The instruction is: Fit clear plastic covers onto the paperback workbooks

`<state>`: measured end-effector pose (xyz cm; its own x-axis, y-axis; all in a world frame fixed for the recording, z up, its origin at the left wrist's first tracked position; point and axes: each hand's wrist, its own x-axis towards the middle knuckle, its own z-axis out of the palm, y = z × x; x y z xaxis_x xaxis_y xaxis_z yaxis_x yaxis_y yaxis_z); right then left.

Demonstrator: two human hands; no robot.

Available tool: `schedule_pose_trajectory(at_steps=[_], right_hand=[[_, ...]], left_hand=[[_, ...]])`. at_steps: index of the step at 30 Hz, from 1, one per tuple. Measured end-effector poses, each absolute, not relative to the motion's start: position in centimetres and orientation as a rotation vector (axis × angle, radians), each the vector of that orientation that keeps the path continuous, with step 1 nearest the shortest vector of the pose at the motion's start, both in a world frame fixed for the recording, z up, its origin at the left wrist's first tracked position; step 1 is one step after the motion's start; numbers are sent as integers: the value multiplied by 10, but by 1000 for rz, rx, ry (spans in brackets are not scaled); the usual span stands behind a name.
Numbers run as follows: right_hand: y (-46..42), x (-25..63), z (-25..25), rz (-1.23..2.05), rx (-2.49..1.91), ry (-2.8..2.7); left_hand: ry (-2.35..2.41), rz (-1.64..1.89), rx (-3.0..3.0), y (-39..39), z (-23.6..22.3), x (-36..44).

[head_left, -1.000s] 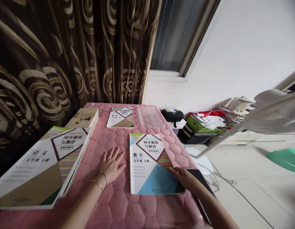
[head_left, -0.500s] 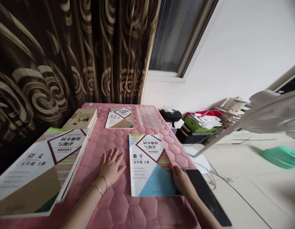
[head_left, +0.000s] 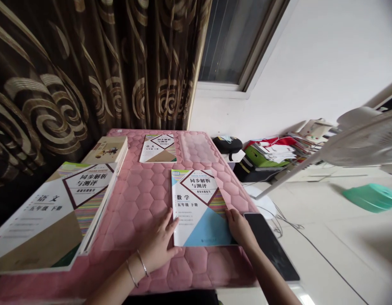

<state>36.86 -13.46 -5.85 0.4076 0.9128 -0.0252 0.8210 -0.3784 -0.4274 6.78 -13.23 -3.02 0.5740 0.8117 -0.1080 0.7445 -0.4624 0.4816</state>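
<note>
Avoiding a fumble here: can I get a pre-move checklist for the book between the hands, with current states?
1. Book closed, cover up: ok, blue-and-white cover fully closed.
2. Left hand at the book: ok, fingertips at its left edge.
3. Right hand at the book: ok, fingers at its right edge.
4. Fingers under the book for a firm hold: cannot tell, undersides hidden.
5. Top of the book unobstructed: ok, nothing lies on it apart from fingers at the edges.
6. Dark flat slab well away from the right hand: not ok, it lies close beside the right wrist.
</note>
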Motion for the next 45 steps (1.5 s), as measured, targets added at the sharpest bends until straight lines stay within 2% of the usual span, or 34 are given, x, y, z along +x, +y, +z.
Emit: schedule_pose_trajectory(at_steps=[5,10,13,22,34,45], right_hand=[[-135,372,-51,482,-2289,-1424],[-139,389,-43,775,-2015,-1419],[-141,393,-40,835,-1946,-1430],[-148,379,-36,569,-2073,-1374],[-150,382,-65,525,-2049,-1352],[-155,377,-73,408,-2066,-1349]], left_hand=[[1230,207,2351,-130,-33,67],[1235,253,2396,-129,-38,66],[1239,314,2433,-128,-42,65],[1184,418,2589,-126,-62,61],[1229,276,2625,-129,-71,64],[1195,314,2694,-131,-82,64]])
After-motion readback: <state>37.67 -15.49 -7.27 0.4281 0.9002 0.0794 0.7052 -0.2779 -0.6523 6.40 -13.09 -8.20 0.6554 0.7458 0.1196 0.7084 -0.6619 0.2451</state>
